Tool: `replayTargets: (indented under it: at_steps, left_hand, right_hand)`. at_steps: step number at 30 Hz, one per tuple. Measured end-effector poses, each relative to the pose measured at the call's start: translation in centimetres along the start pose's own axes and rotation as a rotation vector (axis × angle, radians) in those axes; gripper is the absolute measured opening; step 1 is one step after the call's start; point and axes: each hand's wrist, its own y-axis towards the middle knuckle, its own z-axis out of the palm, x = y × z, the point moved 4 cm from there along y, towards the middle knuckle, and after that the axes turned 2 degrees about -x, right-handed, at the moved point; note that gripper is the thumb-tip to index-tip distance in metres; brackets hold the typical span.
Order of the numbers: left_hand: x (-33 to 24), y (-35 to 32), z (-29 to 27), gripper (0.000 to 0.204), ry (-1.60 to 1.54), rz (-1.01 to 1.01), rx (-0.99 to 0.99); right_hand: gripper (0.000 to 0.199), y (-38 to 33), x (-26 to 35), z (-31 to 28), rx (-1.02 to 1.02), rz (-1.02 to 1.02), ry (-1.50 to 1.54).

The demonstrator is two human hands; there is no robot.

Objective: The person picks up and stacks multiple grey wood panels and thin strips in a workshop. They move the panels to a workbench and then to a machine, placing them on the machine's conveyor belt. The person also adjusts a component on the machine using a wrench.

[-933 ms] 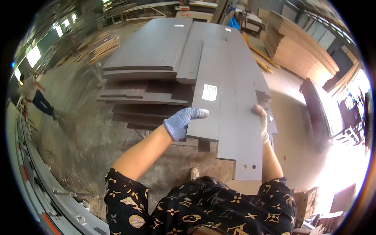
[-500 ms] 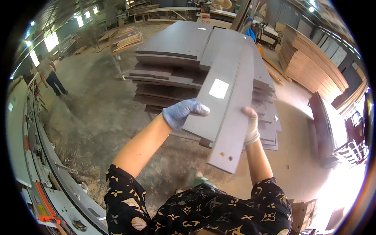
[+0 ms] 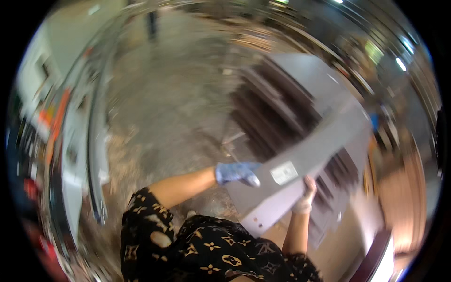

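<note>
I hold a long grey panel (image 3: 300,162) in front of my body, between my two hands, lifted free of the stack of grey boards (image 3: 286,101) that stands behind it on the concrete floor (image 3: 174,103). The picture is blurred, so small details are not sure.

My left hand (image 3: 236,172), in a blue glove, lies on the left edge of the panel near its lower end, with the fingers closed over the top face. My right hand (image 3: 305,197), in a pale glove, grips the opposite long edge from below, the fingers wrapped around it. A white label (image 3: 284,172) sits on the face between my hands, and two small holes (image 3: 256,219) show near the lower corner.

I judge the panel to be stiff, because it stays flat along all its length and does not bend. It is long and looks rather heavy for its thinness, so most of the length reaches away from me and wants to tip down at the far end. The coated face looks smooth and probably slippery, so the gloves help. The good place to hold is on the two long edges, opposite each other, as now. The corners and edges may chip if they hit the stack.
</note>
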Motion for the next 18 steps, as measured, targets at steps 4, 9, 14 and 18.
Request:
replayTargets:
  at_steps: [4,9,14,18]
  left_hand:
    - [5.3,-4.0,3.2,0.074,-0.206,0.2,-0.131]
    - [9.2,-10.7,6.8,0.082,0.015,0.338,-0.637]
    - [16.4,-20.8,11.0,0.083,0.255,0.357,-1.357]
    - [19.5,-31.9,16.7,0.07,-0.035,0.645,-1.616]
  right_hand:
    - [0.053,-0.6,0.9,0.2,0.498,-0.499,-0.509]
    - [0.056,-2.4,-1.8,9.9,0.738,0.25,-0.182]
    - [0.051,-3.9,-7.6,14.8,0.928,0.519,-0.091]
    - [0.056,-5.8,-10.4,18.6,0.983,0.547,-0.218]
